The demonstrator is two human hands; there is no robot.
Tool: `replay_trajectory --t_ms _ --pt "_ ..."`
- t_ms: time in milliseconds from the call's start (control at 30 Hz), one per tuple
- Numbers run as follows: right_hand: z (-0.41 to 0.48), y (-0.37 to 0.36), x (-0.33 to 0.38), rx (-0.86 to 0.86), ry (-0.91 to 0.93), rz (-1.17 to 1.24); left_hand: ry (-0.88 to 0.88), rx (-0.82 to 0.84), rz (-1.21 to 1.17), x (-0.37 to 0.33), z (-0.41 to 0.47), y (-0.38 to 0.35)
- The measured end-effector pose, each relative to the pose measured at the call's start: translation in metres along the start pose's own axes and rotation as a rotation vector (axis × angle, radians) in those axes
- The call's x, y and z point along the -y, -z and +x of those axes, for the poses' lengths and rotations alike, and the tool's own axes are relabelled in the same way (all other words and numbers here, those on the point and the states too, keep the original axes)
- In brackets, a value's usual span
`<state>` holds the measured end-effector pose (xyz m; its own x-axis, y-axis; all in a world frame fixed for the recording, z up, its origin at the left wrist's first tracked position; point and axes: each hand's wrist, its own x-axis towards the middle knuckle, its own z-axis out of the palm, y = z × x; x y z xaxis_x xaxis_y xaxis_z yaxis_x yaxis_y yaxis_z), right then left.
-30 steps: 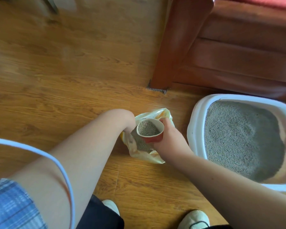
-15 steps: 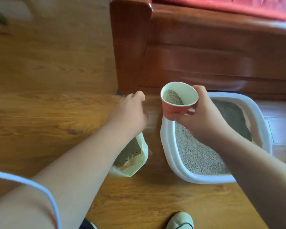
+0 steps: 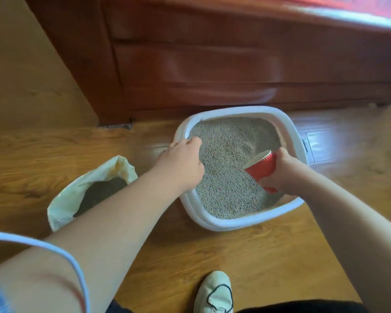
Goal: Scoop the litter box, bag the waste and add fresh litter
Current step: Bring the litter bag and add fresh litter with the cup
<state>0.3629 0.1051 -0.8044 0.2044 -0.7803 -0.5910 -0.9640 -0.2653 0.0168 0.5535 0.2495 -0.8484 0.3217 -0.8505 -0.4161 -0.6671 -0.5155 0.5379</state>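
Tilting red cup [image 3: 262,168] wrapped in right hand [image 3: 285,175] grip, low over litter box [image 3: 215,222].

From my end the feed is bright and warm, daylight by the look of it. Right of the litter box [image 3: 235,110] the floor [image 3: 316,145] throws back a pale glare that hazes the boards. Behind the box, the dark wooden furniture [image 3: 212,64] shows streaky highlights and is smeared by motion blur. Far behind and right of the box, a strip is washed out nearly white. The litter [image 3: 226,188] on the box's near side reads fairly crisp. Soft shadow lies on the floor just left of the box. The furniture's edge, left of the box, leans from wide-angle distortion.
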Motion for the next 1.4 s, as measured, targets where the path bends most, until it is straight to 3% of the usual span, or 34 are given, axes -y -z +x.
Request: replay_trajectory --t_ms 100,267,500,833,1000,1133,1233,1400 --pt "0.004 -0.002 -0.009 0.061 -0.044 -0.076 -0.009 0.04 0.022 -0.005 0.002 -0.007" --pt "0.015 0.0 -0.015 -0.094 -0.07 -0.056 -0.043 0.102 0.032 -0.011 -0.001 -0.013" --pt "0.026 0.018 -0.024 -0.191 -0.18 0.02 0.001 0.059 0.011 -0.004 0.001 -0.006" --pt "0.036 0.02 -0.026 -0.114 -0.247 -0.132 0.014 0.053 0.014 -0.002 -0.002 -0.002" --pt "0.034 0.01 -0.01 0.15 -0.145 -0.292 0.012 0.058 0.015 -0.001 -0.003 -0.003" --pt "0.031 0.017 -0.002 0.087 -0.158 -0.293 0.014 0.058 0.023 0.002 -0.004 -0.001" --pt "0.028 0.021 0.014 0.156 -0.156 -0.314 0.022 0.05 0.035 0.008 -0.007 0.001" --pt "0.022 0.019 0.048 0.029 0.06 -0.155 0.049 0.009 0.018 0.026 -0.015 0.016"
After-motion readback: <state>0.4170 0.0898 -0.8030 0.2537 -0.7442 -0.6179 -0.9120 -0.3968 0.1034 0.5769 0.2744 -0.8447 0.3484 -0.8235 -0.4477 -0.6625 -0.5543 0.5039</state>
